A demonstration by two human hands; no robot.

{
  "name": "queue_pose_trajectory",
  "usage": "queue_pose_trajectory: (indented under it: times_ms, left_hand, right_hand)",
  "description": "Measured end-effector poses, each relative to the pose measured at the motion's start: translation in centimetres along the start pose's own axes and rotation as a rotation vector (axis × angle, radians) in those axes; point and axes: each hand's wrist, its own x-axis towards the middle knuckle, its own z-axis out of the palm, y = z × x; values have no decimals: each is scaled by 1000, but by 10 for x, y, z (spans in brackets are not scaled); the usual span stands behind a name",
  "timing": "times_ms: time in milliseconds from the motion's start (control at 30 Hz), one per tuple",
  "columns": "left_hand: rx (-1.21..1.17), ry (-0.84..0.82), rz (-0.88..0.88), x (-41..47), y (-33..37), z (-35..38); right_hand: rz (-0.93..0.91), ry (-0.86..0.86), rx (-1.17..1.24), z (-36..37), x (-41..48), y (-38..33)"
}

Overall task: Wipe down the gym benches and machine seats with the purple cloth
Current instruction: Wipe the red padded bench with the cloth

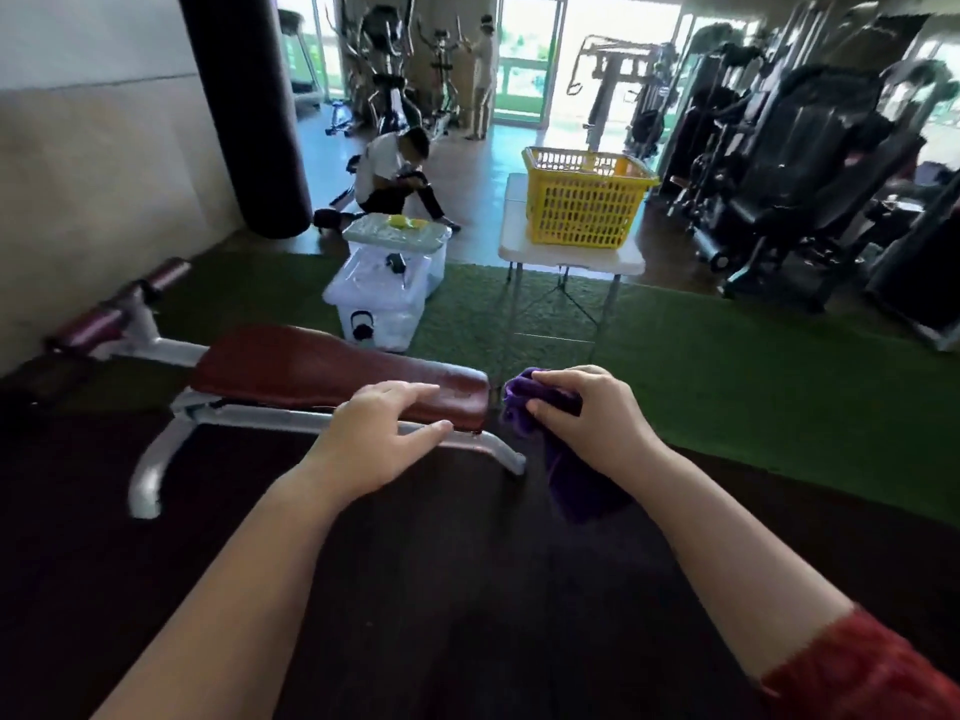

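Gripping a bunched purple cloth (519, 405), the right hand (587, 418) sits just off the near end of a low gym bench (311, 371) with a maroon padded top and a silver metal frame. Its fingers curl over the top of the cloth and the thumb pinches from below, while a loose tail of fabric hangs down under the wrist. The cloth is just beside the end of the pad; whether it touches the pad cannot be told. A red knitted sleeve (857, 672) covers that forearm.

The left hand (374, 439) rests on the near end of the pad with its fingers straight and slightly spread across the top, the thumb stretched along the side edge; it holds nothing.

Beyond the bench, on green artificial turf (727, 366), stands a clear plastic storage box (384, 298) with a pale lid. Near it, to the right, a white folding table (519, 241) carries a yellow lattice plastic basket (587, 200). A dark cylindrical punching bag (244, 96) hangs at the left by the wall. Behind the box a person (395, 174) sits on the floor, and black weight machines (779, 148) fill the right side of the room.
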Motion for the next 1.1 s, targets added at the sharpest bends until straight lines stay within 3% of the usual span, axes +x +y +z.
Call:
queue_pose_trajectory:
  times_ms: [200, 467, 800, 1100]
  left_hand:
    - [25, 94, -197, 22, -65, -23]
    - [121, 153, -413, 75, -188, -75]
    - [148, 125, -557, 163, -325, -158]
    - [190, 104, -633, 258, -462, -194]
  right_hand:
    - [-206, -108, 32, 63, 100, -19]
    - [-347, -337, 113, 192, 238, -76]
    - [-422, -435, 116, 318, 398, -154]
    - [-411, -487, 119, 442, 541, -178]
